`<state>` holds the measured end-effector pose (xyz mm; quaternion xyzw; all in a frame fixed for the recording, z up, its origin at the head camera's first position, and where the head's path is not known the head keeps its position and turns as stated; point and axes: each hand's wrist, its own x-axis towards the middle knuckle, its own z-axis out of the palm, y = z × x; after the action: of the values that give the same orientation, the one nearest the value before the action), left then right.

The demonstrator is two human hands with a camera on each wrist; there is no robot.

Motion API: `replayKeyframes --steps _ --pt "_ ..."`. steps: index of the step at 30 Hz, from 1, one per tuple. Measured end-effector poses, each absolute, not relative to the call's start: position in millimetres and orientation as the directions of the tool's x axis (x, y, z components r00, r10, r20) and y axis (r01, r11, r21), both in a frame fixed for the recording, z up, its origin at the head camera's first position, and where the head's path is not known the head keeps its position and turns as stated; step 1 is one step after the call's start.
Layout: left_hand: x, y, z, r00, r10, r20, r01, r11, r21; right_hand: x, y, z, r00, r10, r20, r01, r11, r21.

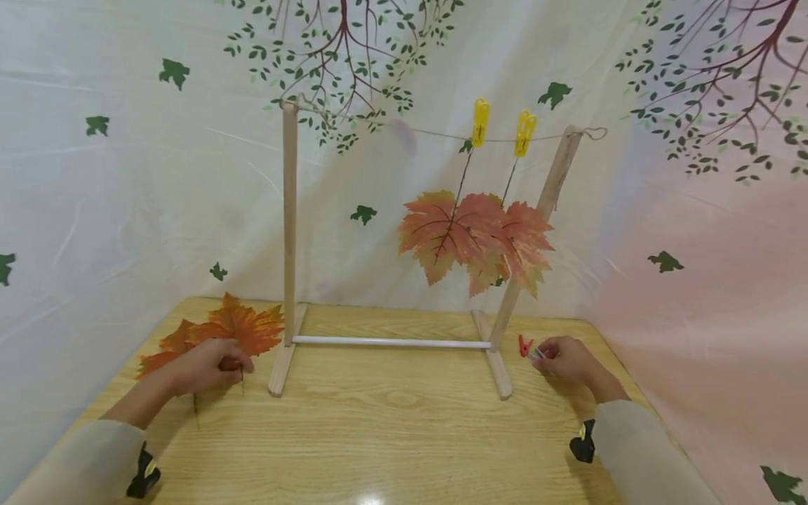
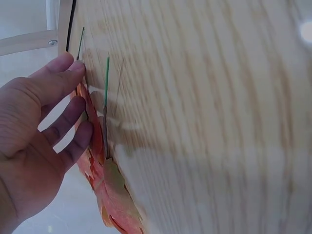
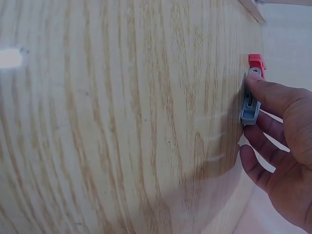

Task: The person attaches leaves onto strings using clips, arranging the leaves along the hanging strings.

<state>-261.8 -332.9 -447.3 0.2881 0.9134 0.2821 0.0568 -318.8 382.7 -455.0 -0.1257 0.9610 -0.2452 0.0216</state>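
On the left side of the table, my left hand [image 1: 211,366] pinches the thin stem of an orange maple leaf [image 1: 255,330] between thumb and index finger. Another maple leaf [image 1: 165,354] lies beside it, and its green-tipped stem [image 2: 106,80] shows apart from the fingers in the left wrist view. At the table's right, my right hand [image 1: 571,361] holds a grey clothespin [image 3: 250,112] between thumb and fingers. Just beyond that one is a red clothespin [image 1: 525,346]; whether the two touch is unclear.
A wooden stand [image 1: 290,224] with a string [image 1: 435,132] across its top occupies the table's back. Two yellow clothespins [image 1: 480,123] on the string hold hanging maple leaves [image 1: 442,235] near the right post. A white bar [image 1: 391,342] joins the posts low down.
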Motion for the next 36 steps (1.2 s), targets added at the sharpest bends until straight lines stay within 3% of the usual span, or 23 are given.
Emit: replayKeyframes --steps 14,31,36 --pt "-269.4 -325.2 -449.7 -0.773 0.622 0.127 0.591 0.633 0.5 -317.7 376.3 -458.8 -0.975 -0.217 0.046 -0.212 0.849 -0.485" --pt "-271.9 -324.3 -447.4 -0.745 0.636 0.202 0.641 0.597 0.483 -313.9 381.1 -457.1 -0.974 -0.223 0.03 -0.21 0.855 -0.474" --pt "-270.5 -319.3 -438.2 -0.768 0.61 0.195 0.62 0.631 0.467 -313.4 383.6 -455.5 -0.975 -0.219 0.024 -0.205 0.861 -0.465"
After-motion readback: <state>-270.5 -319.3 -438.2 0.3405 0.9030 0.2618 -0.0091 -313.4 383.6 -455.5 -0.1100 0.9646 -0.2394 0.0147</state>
